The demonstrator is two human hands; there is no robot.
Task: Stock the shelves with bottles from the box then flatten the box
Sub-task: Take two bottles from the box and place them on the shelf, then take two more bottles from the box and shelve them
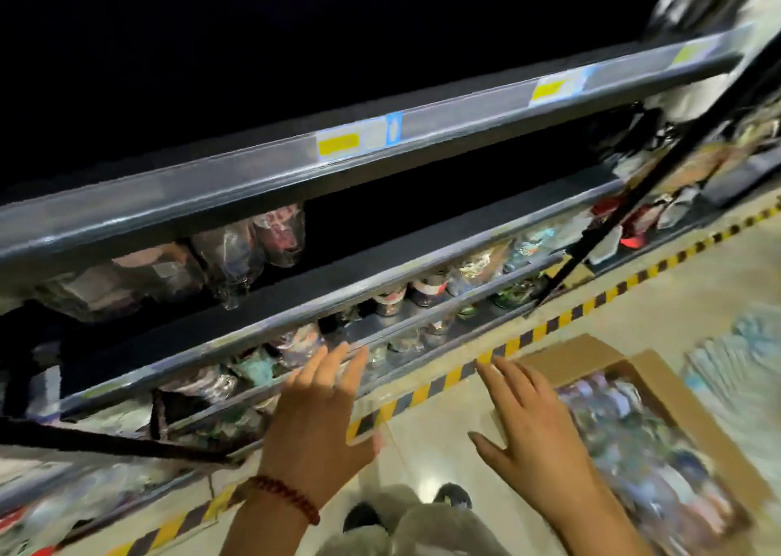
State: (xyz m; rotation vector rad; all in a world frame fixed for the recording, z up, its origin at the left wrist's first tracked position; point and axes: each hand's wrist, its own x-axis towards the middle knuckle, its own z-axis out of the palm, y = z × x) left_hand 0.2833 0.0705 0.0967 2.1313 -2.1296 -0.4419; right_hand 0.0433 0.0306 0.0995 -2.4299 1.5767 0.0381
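While both hands are hovering empty with fingers spread, the left hand (315, 411) near the lower shelf (253, 335) and the right hand (534, 424) beside the open box (659, 382) on the floor, reaching into the box is looking like the sensible next move (grasping bottles (634, 441) by their bodies). One box is showing; its bottles are too blurred for counting.
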